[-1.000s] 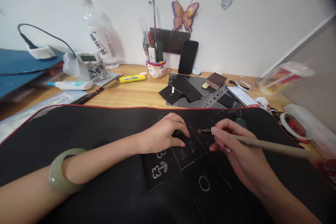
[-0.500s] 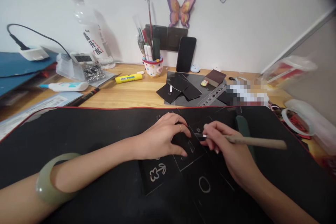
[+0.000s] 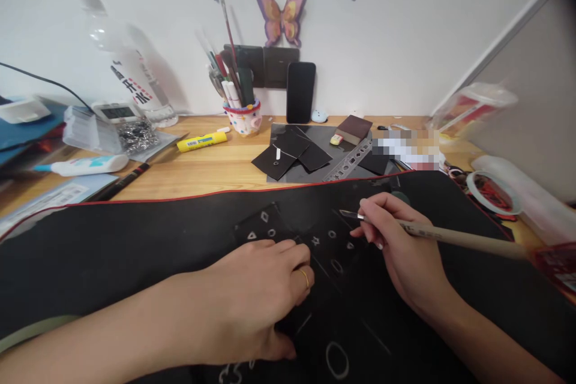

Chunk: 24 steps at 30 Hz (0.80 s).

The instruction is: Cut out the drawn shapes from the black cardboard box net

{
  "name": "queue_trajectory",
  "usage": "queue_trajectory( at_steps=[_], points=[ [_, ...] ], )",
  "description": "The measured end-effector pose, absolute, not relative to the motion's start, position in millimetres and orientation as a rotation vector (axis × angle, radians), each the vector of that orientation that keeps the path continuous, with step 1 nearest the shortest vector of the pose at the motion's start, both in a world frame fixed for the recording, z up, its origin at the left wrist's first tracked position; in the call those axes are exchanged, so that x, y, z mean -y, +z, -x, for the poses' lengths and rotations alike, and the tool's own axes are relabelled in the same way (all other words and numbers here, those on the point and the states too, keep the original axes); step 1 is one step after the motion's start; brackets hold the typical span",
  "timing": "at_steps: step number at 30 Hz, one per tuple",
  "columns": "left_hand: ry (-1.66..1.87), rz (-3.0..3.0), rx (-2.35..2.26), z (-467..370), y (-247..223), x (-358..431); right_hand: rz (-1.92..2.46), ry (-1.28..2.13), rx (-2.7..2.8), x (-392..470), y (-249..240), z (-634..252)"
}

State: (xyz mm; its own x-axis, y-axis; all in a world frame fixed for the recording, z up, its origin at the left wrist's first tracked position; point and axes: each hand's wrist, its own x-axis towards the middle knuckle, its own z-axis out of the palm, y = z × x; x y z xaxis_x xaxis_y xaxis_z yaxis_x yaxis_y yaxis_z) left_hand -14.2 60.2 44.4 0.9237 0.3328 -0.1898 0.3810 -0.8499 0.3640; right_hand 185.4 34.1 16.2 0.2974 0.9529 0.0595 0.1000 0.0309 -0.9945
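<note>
- On the black mat (image 3: 135,240), left hand (image 3: 265,288) lies palm-down over black paper (image 3: 326,255), fingers curled, thumb spread, apparently to steady it.
- Just beyond, right hand (image 3: 398,237) pinches wooden-handled tool (image 3: 450,236) low, likely for fine control; tip near pale outlines (image 3: 315,241), contact unclear.
- Toward the wall (image 3: 396,42): cup (image 3: 243,119) keeps brushes (image 3: 227,24) upright, likely for easy picking.

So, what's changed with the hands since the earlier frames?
The left hand has drawn back toward the person; more drawn shapes show beyond it. The tip of the pale-handled tool has moved up-right from the star. The right hand still holds it; phone and pen cup stayed put.
</note>
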Motion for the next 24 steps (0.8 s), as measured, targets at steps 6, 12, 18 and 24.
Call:
queue_trajectory(
  at_steps=[6, 12, 18, 24],
  points=[
    [-0.222, -2.781, -0.725, 33.2, 52.0, -90.8, 1.352, 0.738, 1.060, -37.8, 20.6, -189.6],
    [-0.416, -2.896, -0.965, 77.0, 51.1, -124.3, 1.335, 0.686, 1.063, -36.0, 23.6, -190.1],
    [-0.755, -2.763, -1.369, 74.3, 66.4, -121.9, 1.593, 0.841, 1.070, -44.7, 29.8, -203.5],
    [-0.607, -2.609, -1.201, 67.0, 72.3, -121.3, 1.766, 1.100, 1.110, -49.1, 44.0, -228.2]
  ],
)
